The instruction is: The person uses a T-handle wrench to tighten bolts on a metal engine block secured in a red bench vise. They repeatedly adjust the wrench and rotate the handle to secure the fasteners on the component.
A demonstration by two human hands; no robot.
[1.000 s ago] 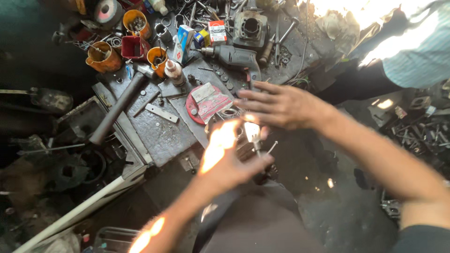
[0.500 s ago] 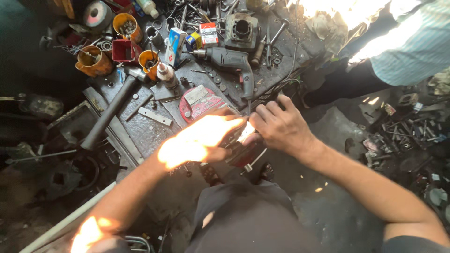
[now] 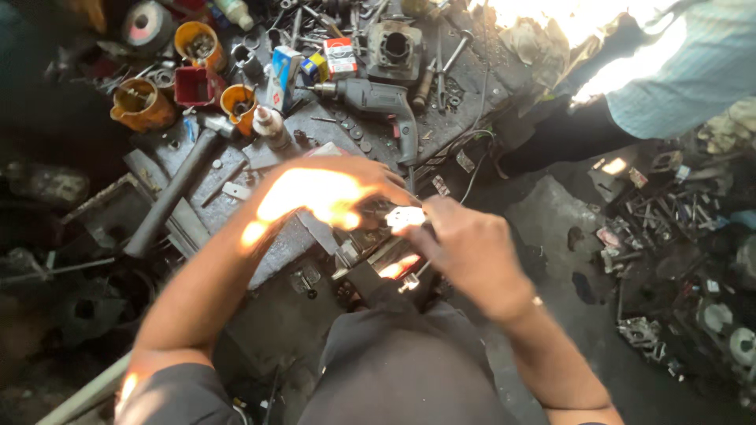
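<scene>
Both my hands meet over a small metal part (image 3: pixel 403 219) at the bench (image 3: pixel 465 94) edge, just above my lap. Left hand (image 3: pixel 331 193) sits over the part from the far-left side, fingers curled down; sun glare washes it out, so I can't tell if it's actually clamping or only steadying. Right hand (image 3: pixel 465 252) comes in from the near-right, fingers closed round the part's near end, thumb side toward the left hand. Part looks bright, flat-ish, w/ more dark metal under it; exact shape unclear.

Progress, my read: work is mid-way, part is in hand and being fiddled with, nothing set aside as finished near the grip. Drill (image 3: pixel 378 102) lies just beyond the hands, untouched. Hammer (image 3: pixel 177 189) off to the left, glue bottle (image 3: pixel 269 126) beyond it, orange cups (image 3: pixel 142 106) farther still.
</scene>
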